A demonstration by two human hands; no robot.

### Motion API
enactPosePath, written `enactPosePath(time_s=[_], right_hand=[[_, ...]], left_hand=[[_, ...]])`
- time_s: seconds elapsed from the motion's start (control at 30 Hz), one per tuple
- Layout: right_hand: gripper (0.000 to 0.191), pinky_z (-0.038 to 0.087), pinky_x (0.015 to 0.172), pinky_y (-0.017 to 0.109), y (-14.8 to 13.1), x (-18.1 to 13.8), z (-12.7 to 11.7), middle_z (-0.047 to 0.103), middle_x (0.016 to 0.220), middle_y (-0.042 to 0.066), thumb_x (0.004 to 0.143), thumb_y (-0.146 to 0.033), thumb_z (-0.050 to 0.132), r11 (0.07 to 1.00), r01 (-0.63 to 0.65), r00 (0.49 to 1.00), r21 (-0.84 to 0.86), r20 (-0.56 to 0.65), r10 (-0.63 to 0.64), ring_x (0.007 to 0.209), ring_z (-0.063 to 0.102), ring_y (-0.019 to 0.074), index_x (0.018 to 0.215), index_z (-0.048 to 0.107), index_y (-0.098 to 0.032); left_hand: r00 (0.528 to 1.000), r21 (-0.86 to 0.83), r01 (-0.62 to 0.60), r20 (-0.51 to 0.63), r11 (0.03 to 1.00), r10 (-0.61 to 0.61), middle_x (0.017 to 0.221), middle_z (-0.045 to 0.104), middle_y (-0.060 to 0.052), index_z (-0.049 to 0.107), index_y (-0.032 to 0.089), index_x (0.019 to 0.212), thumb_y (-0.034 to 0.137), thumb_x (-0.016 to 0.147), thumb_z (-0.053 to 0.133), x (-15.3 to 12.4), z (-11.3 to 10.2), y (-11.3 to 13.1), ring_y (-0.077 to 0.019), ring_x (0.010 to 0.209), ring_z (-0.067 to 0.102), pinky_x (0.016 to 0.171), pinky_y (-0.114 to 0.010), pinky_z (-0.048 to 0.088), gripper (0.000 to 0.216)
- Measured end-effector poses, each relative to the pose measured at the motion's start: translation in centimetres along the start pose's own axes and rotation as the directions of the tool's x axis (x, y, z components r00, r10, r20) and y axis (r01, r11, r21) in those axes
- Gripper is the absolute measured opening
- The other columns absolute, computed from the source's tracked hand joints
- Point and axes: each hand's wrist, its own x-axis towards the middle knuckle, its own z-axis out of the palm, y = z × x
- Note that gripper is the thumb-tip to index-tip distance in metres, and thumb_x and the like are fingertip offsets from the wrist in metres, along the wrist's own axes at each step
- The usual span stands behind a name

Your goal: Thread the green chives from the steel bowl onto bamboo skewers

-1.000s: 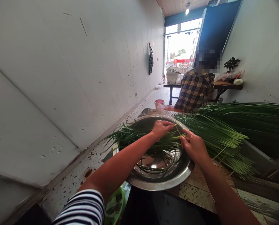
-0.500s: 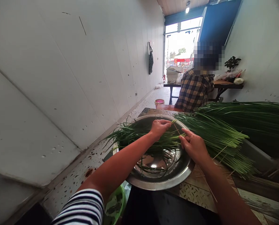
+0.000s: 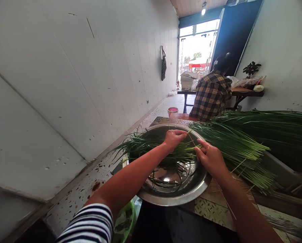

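Over a steel basin [image 3: 171, 201], my left hand [image 3: 174, 138] is closed in a pinch on a garlic chive [image 3: 189, 131], its pale stem end poking out past the fingertips. My right hand [image 3: 211, 158], at the basin's right rim, is closed on a thin bamboo skewer [image 3: 192, 139] that slants up to that stem. Other pale stem ends lie close by the right fingertips. Beneath my left hand, loose green garlic chives [image 3: 141, 145] rest in the basin, their leaf tips hanging over its left edge. My left palm is hidden from view.
Piles of garlic chives [image 3: 242, 141] cover the table at right, with loose skewers [image 3: 239, 165] beside them. A green basket [image 3: 133, 216] stands below left. A person in a plaid shirt [image 3: 211, 92] sits ahead with their back to me. A white wall [image 3: 77, 84] runs along the left.
My hands keep nearly the same pose, with the skewer still against the stem. The seated person's head has tipped slightly forward.
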Motion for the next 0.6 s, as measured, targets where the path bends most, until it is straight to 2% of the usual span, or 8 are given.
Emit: enactPosePath(time_s=[0.4,0.6], right_hand=[[0.056,0.043,0.060,0.030,-0.02,0.04,-0.09,0.066,0.055,0.003,0.081,-0.035,0.046,1.000,-0.005,1.000,0.002,0.003,0.005,0.052,0.058,0.0181,0.125,0.057,-0.002],[0.055,0.044,0.060,0.030,-0.18,0.05,-0.19,0.065,0.052,0.002,0.081,-0.034,0.046,1.000,-0.020,1.000,-0.004,0.003,0.020,0.051,0.058,0.0182,0.124,0.057,-0.003]], left_hand=[[0.999,0.019,-0.024,0.022,1.000,0.024,0.070,0.070,-0.005,0.076,0.011,0.085,0.026,0.066,0.071,0.04,-0.02,-0.11,-0.0088,0.056,0.051,0.055,-0.022,0.041,0.025],[0.997,0.060,-0.073,0.035,0.996,0.071,0.074,0.072,-0.006,0.076,0.013,0.085,0.026,0.066,0.071,0.08,0.02,-0.34,-0.0125,0.064,0.059,0.064,-0.024,0.046,0.023]])
